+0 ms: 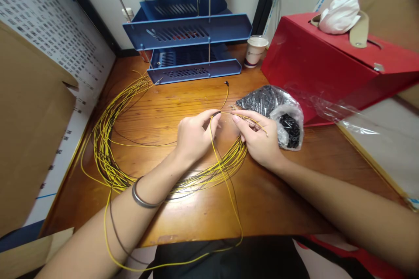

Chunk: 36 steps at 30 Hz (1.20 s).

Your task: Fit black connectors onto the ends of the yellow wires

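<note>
My left hand (198,133), in the middle of the view, pinches a small black piece with thin yellow and black wires at it. One short wire end (226,91) sticks up past its fingertips and has a black tip. To its right, my right hand (258,139) has thumb and fingers closed on a thin yellow wire (250,118). From the left hand a long yellow wire (225,178) hangs down over the table's front edge. A large loose coil of yellow and black wire (108,157) lies left of and beneath both hands.
Behind my right hand lies a clear bag (262,98) of small black parts. Blue stacked trays (193,72) and a paper cup (255,51) stand at the back. A red tissue box (304,61) is at the right, on the wooden table (209,222).
</note>
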Each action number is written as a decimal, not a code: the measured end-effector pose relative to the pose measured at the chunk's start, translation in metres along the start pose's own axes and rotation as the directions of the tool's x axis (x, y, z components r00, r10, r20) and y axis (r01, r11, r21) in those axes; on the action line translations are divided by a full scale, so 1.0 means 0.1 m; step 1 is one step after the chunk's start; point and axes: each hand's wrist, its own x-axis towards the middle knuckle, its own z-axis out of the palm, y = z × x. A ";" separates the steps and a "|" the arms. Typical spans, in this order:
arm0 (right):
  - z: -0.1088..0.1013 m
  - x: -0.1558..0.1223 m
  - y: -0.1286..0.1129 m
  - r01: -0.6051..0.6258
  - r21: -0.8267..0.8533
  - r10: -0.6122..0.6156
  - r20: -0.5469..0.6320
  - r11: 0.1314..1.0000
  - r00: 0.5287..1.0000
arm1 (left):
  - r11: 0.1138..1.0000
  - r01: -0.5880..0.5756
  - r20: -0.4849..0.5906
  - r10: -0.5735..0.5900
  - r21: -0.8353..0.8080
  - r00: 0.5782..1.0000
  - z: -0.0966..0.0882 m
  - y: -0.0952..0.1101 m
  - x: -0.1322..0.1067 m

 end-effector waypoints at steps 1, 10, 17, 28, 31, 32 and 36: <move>0.00 0.00 0.00 -0.004 0.001 0.004 -0.007 1.000 1.000 | 1.000 0.012 -0.014 -0.011 0.015 1.000 0.00 0.00 0.00; 0.01 -0.01 -0.03 -0.029 0.065 0.029 -0.008 0.997 1.000 | 0.994 0.095 -0.044 -0.093 0.049 0.995 -0.03 0.06 0.01; 0.02 -0.01 -0.01 -0.056 0.085 0.059 -0.022 0.995 0.998 | 0.994 0.111 -0.061 -0.111 -0.002 0.992 -0.03 0.06 0.01; 0.01 0.00 -0.02 -0.029 0.088 0.031 -0.027 0.996 0.999 | 0.993 0.114 -0.025 -0.114 -0.022 0.993 -0.03 0.06 0.01; 0.01 0.00 -0.02 -0.029 0.084 0.031 -0.032 0.996 0.999 | 0.994 0.107 -0.021 -0.107 -0.025 0.994 -0.04 0.05 0.01; 0.00 0.00 -0.02 -0.028 0.079 0.031 -0.033 0.997 0.999 | 0.994 0.104 -0.021 -0.104 -0.022 0.994 -0.04 0.05 0.01; -0.01 0.00 -0.03 -0.026 0.045 0.028 -0.047 0.999 0.998 | 0.995 0.095 -0.026 -0.096 -0.016 0.995 -0.04 0.06 0.01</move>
